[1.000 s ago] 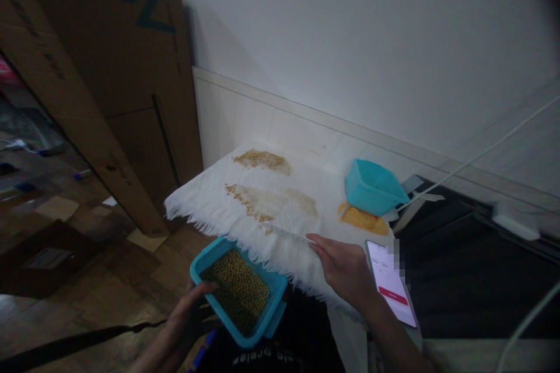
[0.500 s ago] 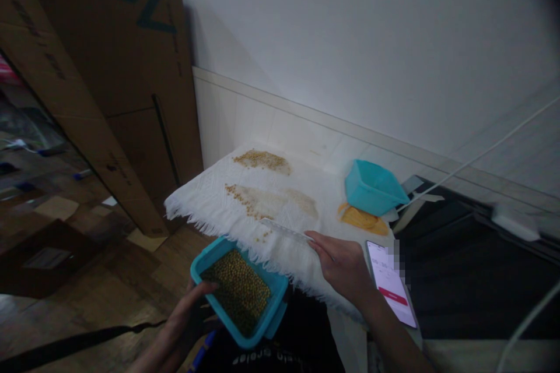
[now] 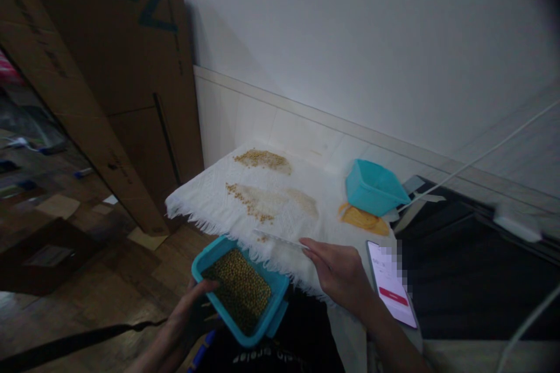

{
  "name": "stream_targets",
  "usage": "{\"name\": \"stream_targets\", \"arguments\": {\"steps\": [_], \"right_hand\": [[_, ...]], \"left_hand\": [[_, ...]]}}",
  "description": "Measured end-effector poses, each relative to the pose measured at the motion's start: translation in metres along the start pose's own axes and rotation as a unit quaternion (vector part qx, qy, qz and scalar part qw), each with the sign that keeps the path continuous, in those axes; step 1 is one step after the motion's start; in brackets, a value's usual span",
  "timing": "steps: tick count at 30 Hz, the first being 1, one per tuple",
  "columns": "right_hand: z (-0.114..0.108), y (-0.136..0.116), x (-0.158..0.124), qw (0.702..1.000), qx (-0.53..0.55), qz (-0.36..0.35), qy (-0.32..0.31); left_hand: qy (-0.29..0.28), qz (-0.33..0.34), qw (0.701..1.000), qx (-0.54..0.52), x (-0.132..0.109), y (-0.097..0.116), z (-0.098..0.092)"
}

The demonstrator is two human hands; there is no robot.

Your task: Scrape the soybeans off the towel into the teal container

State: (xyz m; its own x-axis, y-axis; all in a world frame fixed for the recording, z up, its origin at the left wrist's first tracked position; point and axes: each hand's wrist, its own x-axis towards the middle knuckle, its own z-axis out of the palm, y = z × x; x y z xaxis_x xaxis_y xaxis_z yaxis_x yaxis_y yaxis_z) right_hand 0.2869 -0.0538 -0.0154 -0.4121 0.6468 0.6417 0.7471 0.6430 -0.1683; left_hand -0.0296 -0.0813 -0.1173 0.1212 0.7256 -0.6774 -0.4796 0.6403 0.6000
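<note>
Tub (image 3: 248, 338), part-filled with soybeans (image 3: 245, 282), view's 7 o'clock; left hand (image 3: 195, 300) clamped on rim. Right hand (image 3: 339, 268) pinching translucent ruler (image 3: 277, 238). Judged partly done: near bean row (image 3: 249, 205), far bean patch (image 3: 260, 158) left on white cloth (image 3: 210, 204), tub's 12 o'clock.

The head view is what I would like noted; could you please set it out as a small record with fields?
Left hand: grips blue tub, thumb over rim
Tub contents: small yellowish beans
Right hand: pinches thin pale strip over white cloth
Strip's far end: near loose beans
Cloth's far side: bean patch
To the right: turquoise bin, yellow-orange item, phone with lit screen
</note>
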Motion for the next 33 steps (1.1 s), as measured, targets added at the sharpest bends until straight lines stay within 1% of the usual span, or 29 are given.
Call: {"name": "stream_targets", "arguments": {"steps": [7, 11, 14, 16, 19, 21, 25, 28, 30, 33], "right_hand": [[-0.005, -0.015, 0.002, 1.0, 0.025, -0.008, 0.001], [-0.008, -0.01, 0.006, 1.0, 0.006, 0.003, 0.011], [-0.005, -0.004, 0.005, 1.0, -0.014, 0.012, 0.008], [-0.002, -0.002, 0.002, 1.0, -0.011, 0.011, 0.001], [0.0, -0.007, -0.002, 1.0, 0.017, 0.004, 0.001], [-0.002, -0.012, -0.002, 0.999, 0.035, 0.0, -0.001], [-0.01, -0.017, 0.002, 0.999, 0.039, -0.003, -0.004], [-0.011, -0.006, 0.006, 1.0, 0.004, 0.012, 0.026], [-0.009, 0.007, 0.007, 0.998, -0.031, 0.024, 0.047], [-0.003, 0.024, 0.006, 0.995, -0.067, 0.027, 0.062]], "left_hand": [[0.015, -0.004, 1.0, 0.002, 0.005, -0.002, -0.001], [0.016, 0.001, 1.0, 0.006, 0.003, -0.002, 0.001], [0.02, 0.005, 1.0, 0.01, 0.002, -0.002, 0.002], [0.013, 0.001, 1.0, 0.013, 0.002, -0.002, 0.002], [0.014, -0.005, 1.0, 0.018, 0.003, -0.002, 0.0], [0.014, -0.011, 1.0, 0.019, 0.004, -0.001, -0.001], [-0.012, -0.009, 1.0, 0.012, 0.005, -0.001, -0.003], [-0.011, -0.007, 1.0, 0.006, 0.005, -0.002, -0.003], [-0.003, -0.004, 1.0, 0.005, 0.006, -0.003, -0.003], [-0.003, -0.005, 1.0, 0.009, 0.007, -0.002, -0.003]]}}
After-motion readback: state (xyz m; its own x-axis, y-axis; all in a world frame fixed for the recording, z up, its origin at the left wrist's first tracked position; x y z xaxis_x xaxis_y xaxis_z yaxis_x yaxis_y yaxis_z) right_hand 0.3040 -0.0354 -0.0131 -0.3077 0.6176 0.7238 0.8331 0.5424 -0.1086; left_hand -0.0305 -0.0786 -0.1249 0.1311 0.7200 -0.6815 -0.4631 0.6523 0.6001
